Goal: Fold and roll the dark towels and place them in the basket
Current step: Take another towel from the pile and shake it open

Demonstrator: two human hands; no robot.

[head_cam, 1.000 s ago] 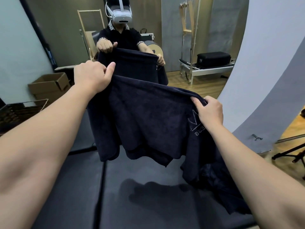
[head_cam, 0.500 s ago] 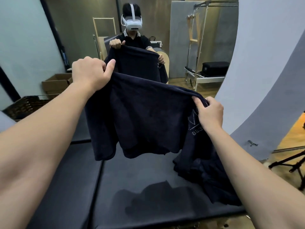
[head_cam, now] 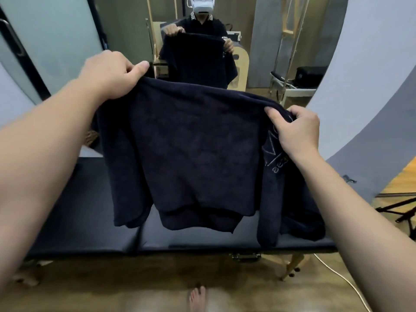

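You are standing in what reads as a Pilates or fitness studio. Below your fingers runs a black padded folding table on wooden legs, set on a wood floor. Beyond your fingers a large wall mirror reflects tall wooden-framed exercise apparatus and a curved wooden barrel. Out past your right fingers, a black tripod stand sits on the floor.
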